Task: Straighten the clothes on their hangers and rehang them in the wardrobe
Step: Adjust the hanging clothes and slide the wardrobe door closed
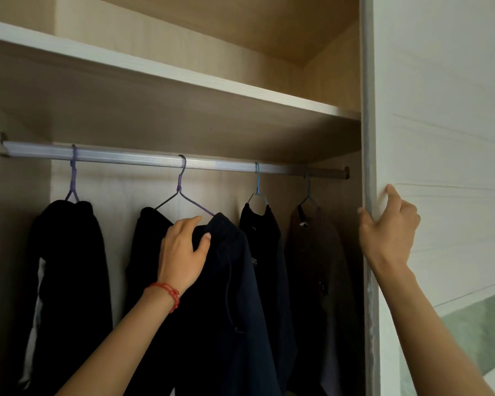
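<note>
Left hand point(183, 247) grasping collar of dark hoodie point(226, 281) on purple hanger point(183, 195), second from left on rail point(166, 160). Hook directly above hand; hanger's long axis roughly along rail, garment bunched toward right shoulder. Right hand point(389, 227) gripping wardrobe door edge point(369, 138), well apart. Left nearer; probably lift-off next.
</note>
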